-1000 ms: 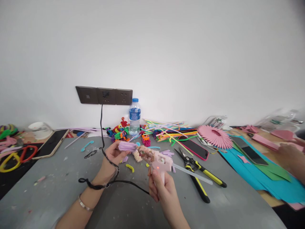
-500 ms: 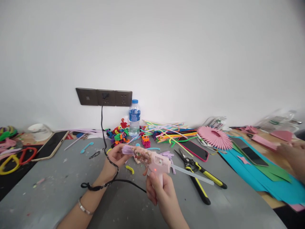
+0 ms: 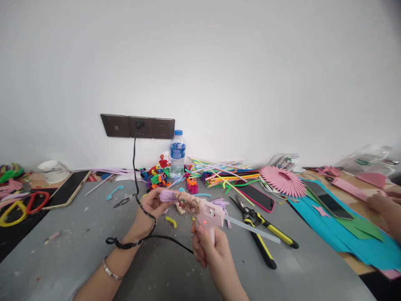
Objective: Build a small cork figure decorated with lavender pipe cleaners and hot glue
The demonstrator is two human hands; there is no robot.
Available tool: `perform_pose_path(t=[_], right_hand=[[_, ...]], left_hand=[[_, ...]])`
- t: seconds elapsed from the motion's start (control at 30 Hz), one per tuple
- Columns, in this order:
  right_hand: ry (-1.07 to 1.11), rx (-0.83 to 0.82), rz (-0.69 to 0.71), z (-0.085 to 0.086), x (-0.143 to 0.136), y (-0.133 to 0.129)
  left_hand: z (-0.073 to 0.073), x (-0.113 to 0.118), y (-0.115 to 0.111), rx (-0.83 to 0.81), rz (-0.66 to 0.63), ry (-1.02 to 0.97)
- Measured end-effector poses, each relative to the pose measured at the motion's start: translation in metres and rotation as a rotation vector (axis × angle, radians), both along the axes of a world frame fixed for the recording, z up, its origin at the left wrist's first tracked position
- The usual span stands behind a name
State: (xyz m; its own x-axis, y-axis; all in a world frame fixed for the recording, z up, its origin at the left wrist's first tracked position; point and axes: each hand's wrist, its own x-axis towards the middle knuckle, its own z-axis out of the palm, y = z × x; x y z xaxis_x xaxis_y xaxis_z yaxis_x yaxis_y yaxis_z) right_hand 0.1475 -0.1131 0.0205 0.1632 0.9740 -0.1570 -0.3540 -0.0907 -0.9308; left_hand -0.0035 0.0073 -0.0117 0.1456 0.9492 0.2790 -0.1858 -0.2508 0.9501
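My right hand is closed around the handle of a pink hot glue gun, its small red light lit. A long clear glue stick sticks out of its back end. The front of the gun is smeared with brownish residue, and its tip points left at a lilac bundle of pipe cleaner pieces. My left hand pinches that bundle; the nozzle's exact contact with it is hidden. The gun's black cord runs from the wall socket and loops over my left wrist.
Yellow-black pliers and a pink-edged phone lie on the right. Behind are a water bottle, colourful pipe cleaners and small fuzzy figures. Scissors lie left. Another person's hand handles pink paper at far right.
My hands, the glue gun and the lilac bundle hold nearly the same place. At far right the other person's hand has shifted slightly, and a second hand shows beside it.
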Motion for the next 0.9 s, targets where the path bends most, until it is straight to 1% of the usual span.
perform_pose_path(t=[0.13,0.3,0.4,0.57,0.7,0.73,0.8,0.83,0.9], right_hand=[[-0.003,0.002,-0.013,0.0,0.001,0.0],[-0.032,0.003,-0.018,-0.001,0.002,-0.001],[-0.051,0.005,-0.034,0.001,0.002,-0.002],[-0.101,0.003,-0.077,0.003,0.001,-0.005],[-0.19,0.027,-0.133,-0.005,0.007,-0.004],[-0.183,0.04,-0.13,-0.006,0.009,-0.003],[-0.112,0.076,-0.07,-0.004,0.012,-0.003],[-0.055,0.093,-0.022,0.0,0.012,-0.003],[0.078,0.11,0.083,0.014,0.01,-0.003]], left_hand=[[0.001,-0.001,0.0,0.007,0.02,0.006],[0.012,-0.002,-0.003,-0.014,0.017,0.01],[0.016,-0.001,-0.005,-0.003,0.015,0.0],[0.015,-0.001,-0.006,0.017,0.023,0.004],[0.011,-0.001,-0.007,0.001,0.049,-0.022],[0.01,-0.001,-0.006,-0.007,0.055,-0.031],[0.009,-0.001,-0.005,-0.026,0.054,-0.042],[0.009,-0.001,-0.003,-0.032,0.052,-0.05],[0.007,0.0,-0.001,-0.027,0.048,-0.077]])
